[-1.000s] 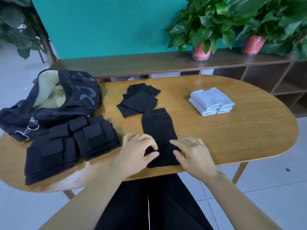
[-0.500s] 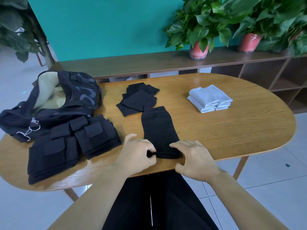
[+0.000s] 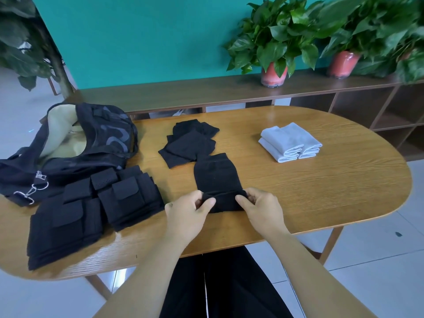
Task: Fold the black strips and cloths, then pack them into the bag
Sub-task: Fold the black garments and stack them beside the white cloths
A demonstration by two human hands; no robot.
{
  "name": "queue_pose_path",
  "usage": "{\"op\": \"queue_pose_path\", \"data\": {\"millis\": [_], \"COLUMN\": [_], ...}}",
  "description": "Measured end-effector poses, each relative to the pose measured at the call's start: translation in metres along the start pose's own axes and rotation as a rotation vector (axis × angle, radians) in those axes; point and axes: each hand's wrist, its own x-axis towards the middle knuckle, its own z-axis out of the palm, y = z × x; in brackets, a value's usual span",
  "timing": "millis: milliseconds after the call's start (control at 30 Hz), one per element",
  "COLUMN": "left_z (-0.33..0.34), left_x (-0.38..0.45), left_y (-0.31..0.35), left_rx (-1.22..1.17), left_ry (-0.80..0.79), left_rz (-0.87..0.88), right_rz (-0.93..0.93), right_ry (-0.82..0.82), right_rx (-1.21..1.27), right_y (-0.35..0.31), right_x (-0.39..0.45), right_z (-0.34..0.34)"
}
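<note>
A black cloth (image 3: 215,173) lies lengthwise in the middle of the wooden table (image 3: 321,191), its near end turned up and over into a fold. My left hand (image 3: 190,210) pinches the left end of that fold and my right hand (image 3: 259,207) pinches the right end. Behind it sits a loose pile of black cloths (image 3: 190,143). Folded black strips with flap pockets (image 3: 91,203) are stacked at the left front. The open black bag (image 3: 75,138), with a pale lining, rests at the far left.
Folded white cloths (image 3: 290,142) lie at the right back of the table. A low wooden shelf (image 3: 206,92) with two potted plants (image 3: 274,42) runs behind, against a teal wall. My dark trousers show below the table's near edge.
The cloth's near end lay flat under my fingers; both hands have gripped it, lifted it and rolled it away from me, so the visible cloth is shorter.
</note>
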Motion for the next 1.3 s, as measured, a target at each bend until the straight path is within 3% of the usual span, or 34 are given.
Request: {"op": "queue_pose_path", "data": {"millis": [300,600,800,900,1000,1067,1133,1200,1300], "left_z": [0.022,0.024,0.013,0.009,0.013,0.019,0.025,0.028,0.023], "left_x": [0.02,0.023,0.018,0.013,0.007,0.001,-0.002,-0.004,-0.003], "left_y": [-0.006,-0.005,-0.009,-0.012,-0.009,-0.002,0.003,-0.001,-0.013], "left_rx": [0.186,0.453,0.475,0.427,0.389,0.408,0.431,0.486,0.612], "left_ry": [0.163,0.174,0.139,0.194,0.273,0.185,0.021,-0.135,-0.234], "left_rz": [-0.097,-0.112,-0.061,0.019,0.203,0.314,0.316,0.256,0.285], "right_rz": [0.07,0.028,0.025,0.06,-0.268,-0.511,-0.621,-0.602,-0.487], "right_ry": [0.06,0.142,0.159,0.194,0.338,0.244,0.035,-0.148,-0.37], "right_rx": [-0.21,-0.459,-0.463,-0.264,-0.352,-0.508,-0.643,-0.766,-0.798], "right_y": [-0.005,0.002,0.004,0.002,0.001,0.002,0.004,0.008,0.014], "right_x": [0.019,0.026,0.026,0.022,0.01,0.005,0.003,0.002,0.004], "right_z": [0.006,0.018,0.014,0.008,0.009,0.018,0.023,0.02,0.004]}}
